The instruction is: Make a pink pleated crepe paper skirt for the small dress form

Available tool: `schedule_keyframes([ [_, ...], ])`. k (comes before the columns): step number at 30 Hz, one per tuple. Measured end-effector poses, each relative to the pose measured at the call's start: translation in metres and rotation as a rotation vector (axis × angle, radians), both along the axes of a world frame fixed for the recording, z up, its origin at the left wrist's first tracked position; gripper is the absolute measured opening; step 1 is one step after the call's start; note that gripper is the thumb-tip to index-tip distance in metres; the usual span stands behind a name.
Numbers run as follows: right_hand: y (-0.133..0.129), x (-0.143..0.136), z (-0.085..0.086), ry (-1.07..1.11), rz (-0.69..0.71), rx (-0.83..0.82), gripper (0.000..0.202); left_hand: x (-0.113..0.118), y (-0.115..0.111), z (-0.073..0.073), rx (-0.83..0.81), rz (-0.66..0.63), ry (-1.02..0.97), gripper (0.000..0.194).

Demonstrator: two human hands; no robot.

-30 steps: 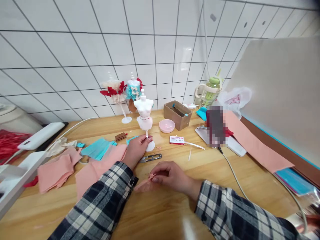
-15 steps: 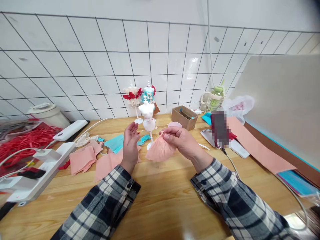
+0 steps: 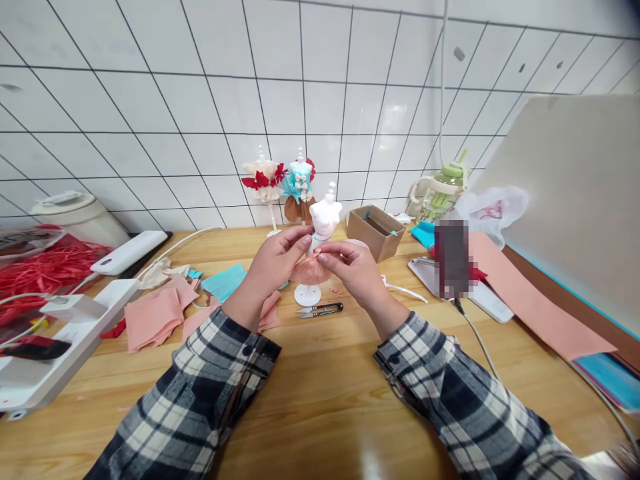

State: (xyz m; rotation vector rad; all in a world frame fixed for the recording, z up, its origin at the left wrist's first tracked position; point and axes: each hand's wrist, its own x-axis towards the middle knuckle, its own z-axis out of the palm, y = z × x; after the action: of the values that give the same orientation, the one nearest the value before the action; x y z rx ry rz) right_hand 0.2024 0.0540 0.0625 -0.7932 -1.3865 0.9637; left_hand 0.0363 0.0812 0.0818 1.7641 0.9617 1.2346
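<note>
1. Two hands meet at the middle of the table (image 3: 320, 400), close together at a small white dummy (image 3: 326, 219); a gathered pink skirt (image 3: 311, 271) lies between them, around the dummy's lower part.
2. The right hand (image 3: 356, 268) pinches the gathered top of the skirt between thumb and forefinger, from the right.
3. The left hand (image 3: 277, 261) is bent in from the left, thumb and fingers close together beside the dummy's waist; its fingertips are partly hidden, so I cannot tell whether it grips cloth, dummy or neither.
4. Behind the right hand is a brown box (image 3: 389, 245), open at the top, with small blue scraps at its edge; its inside is too dark to read.
5. Just beside the box, a pink bowl (image 3: 359, 243) shows only as a sliver past the right hand, its contents hidden.
6. At the far left, a clear bag holds red shreds (image 3: 65, 263).
7. The dummy's long axis runs up and down, neck knob on top and round base (image 3: 307, 295) below, with the top leaning slightly right in this view.
8. The skirt has its gathered end up and its wider edge flaring down above the base.
9. Black-handled snips (image 3: 325, 309) lie crosswise in front of the base, blades toward the left.
</note>
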Motion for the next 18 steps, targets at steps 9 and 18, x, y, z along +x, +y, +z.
schedule_keyframes([
  [9,0.006,0.002,-0.016,-0.046,0.065,-0.029,0.028,-0.001,0.005,-0.005,-0.065,-0.122,-0.102,0.044],
  [18,0.011,0.003,-0.02,-0.125,-0.086,0.094,0.022,-0.002,0.002,-0.003,-0.172,-0.107,-0.198,0.042],
])
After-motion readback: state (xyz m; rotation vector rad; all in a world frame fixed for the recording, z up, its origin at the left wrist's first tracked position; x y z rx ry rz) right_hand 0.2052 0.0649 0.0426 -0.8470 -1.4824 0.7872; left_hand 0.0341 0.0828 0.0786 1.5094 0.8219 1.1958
